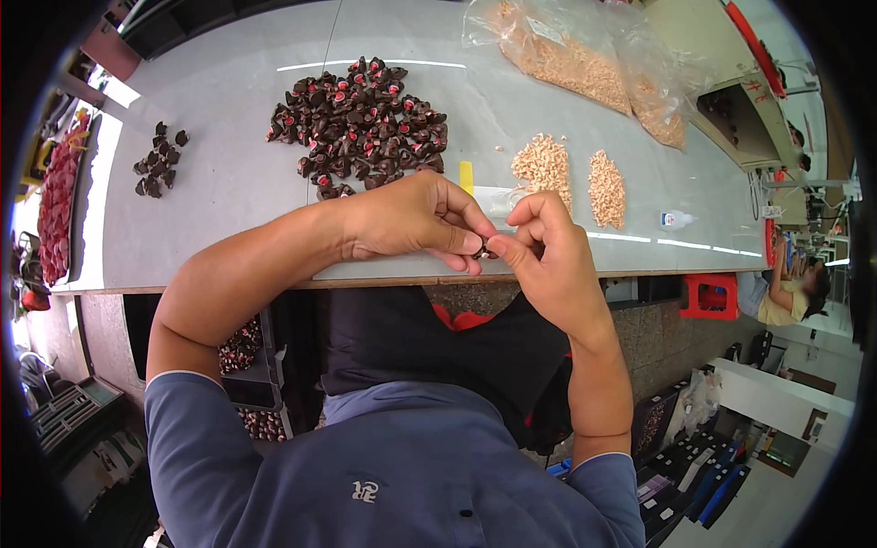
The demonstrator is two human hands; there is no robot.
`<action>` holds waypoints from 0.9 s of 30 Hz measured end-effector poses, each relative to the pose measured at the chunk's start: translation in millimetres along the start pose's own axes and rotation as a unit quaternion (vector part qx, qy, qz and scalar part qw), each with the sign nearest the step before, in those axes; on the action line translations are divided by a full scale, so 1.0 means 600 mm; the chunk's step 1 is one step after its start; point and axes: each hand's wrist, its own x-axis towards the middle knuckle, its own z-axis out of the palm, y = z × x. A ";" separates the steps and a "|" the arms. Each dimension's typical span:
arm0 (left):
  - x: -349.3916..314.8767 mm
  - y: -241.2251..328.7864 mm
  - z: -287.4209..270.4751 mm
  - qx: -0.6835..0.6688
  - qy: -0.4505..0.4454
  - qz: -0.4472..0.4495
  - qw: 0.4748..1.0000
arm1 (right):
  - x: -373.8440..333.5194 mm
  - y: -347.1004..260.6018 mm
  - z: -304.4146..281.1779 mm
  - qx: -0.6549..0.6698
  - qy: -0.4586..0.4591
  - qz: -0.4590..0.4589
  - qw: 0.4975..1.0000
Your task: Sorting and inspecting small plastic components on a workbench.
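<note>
Close above the table's front edge, my left hand (422, 222) and my right hand (554, 260) meet fingertip to fingertip. My left thumb and fingers pinch a small dark brown piece (484, 250) that shows a pale spot. Against it press my right thumb and a fingertip; the fingers hide most of its shape. Beyond my left hand lies a large heap of dark brown moulded pieces (365, 128), many with red and white parts. Past my right hand are two piles of small cream-coloured pieces, a wider pile (544, 166) and a narrower pile (607, 190).
A small group of dark pieces (159, 163) lies on the grey table (219, 201) at left. Clear bags (585, 68) of cream pieces rest at the back right. A small white bottle (676, 220) lies at right, and a red stool (710, 299) stands beyond, near another person (787, 297).
</note>
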 end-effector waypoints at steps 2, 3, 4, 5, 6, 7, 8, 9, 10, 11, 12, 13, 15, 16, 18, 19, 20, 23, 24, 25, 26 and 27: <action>0.003 0.001 0.000 0.019 -0.007 -0.003 1.000 | -0.001 0.001 0.000 0.008 -0.002 0.004 1.000; 0.003 0.002 0.001 0.022 -0.005 -0.003 1.000 | 0.000 0.000 -0.001 0.009 0.003 0.006 1.000; 0.004 0.002 0.001 0.027 -0.008 -0.004 1.000 | -0.001 -0.003 -0.001 -0.016 -0.011 -0.002 1.000; 0.003 0.002 0.000 0.032 -0.015 -0.009 0.999 | 0.000 -0.007 -0.002 -0.040 -0.024 -0.010 0.999; 0.000 0.002 -0.001 0.033 -0.006 -0.010 0.999 | 0.001 -0.015 -0.006 -0.035 -0.041 0.013 0.998; -0.001 0.004 -0.003 0.036 0.005 -0.009 0.999 | 0.000 -0.008 -0.009 -0.034 -0.031 0.015 0.999; -0.001 0.005 -0.004 0.022 0.004 -0.006 1.000 | -0.003 0.005 -0.010 0.056 0.018 0.004 0.998; 0.001 0.007 -0.001 0.030 -0.001 -0.009 0.999 | -0.007 0.019 -0.010 0.146 0.067 -0.010 0.987; 0.004 0.010 -0.001 0.030 -0.001 -0.015 0.999 | -0.012 0.037 -0.008 0.178 0.166 -0.020 0.970; 0.004 0.014 0.002 0.029 0.000 -0.021 0.999 | -0.017 0.054 -0.012 0.182 0.174 -0.023 0.967; 0.005 0.020 0.003 0.032 -0.004 -0.024 0.999 | -0.020 0.072 -0.019 0.147 0.260 -0.032 0.954; 0.003 0.022 0.004 0.041 -0.003 -0.029 0.999 | -0.025 0.089 -0.021 0.112 0.343 -0.039 0.932; -0.001 0.024 0.003 0.030 -0.001 -0.010 1.000 | -0.028 0.125 -0.013 0.094 0.362 -0.052 0.926; -0.004 0.023 -0.001 0.040 0.006 -0.013 0.999 | -0.024 0.138 -0.008 0.073 0.371 -0.064 0.924; -0.015 0.026 -0.003 0.026 0.006 0.010 1.000 | -0.021 0.140 0.002 0.078 0.376 -0.074 0.920; -0.014 0.025 -0.007 0.037 0.022 0.009 0.999 | -0.019 0.145 0.008 0.070 0.378 -0.076 0.920; -0.015 0.028 -0.008 0.022 0.019 0.039 0.999 | -0.015 0.149 0.008 0.051 0.387 -0.079 0.917; -0.027 0.060 -0.015 0.027 0.039 0.119 0.992 | -0.027 0.156 -0.001 0.032 0.398 -0.066 0.915; -0.036 0.075 -0.012 0.051 0.093 0.139 0.985 | -0.029 0.165 -0.002 0.044 0.399 -0.055 0.914; -0.051 0.093 -0.004 0.088 0.165 0.163 0.969 | -0.033 0.165 -0.003 0.045 0.393 -0.049 0.917; -0.066 0.093 -0.023 0.163 0.246 0.217 0.931 | -0.031 0.163 -0.003 0.039 0.388 -0.053 0.919; -0.081 0.085 -0.053 0.237 0.320 0.266 0.878 | -0.027 0.161 0.001 0.032 0.384 -0.056 0.921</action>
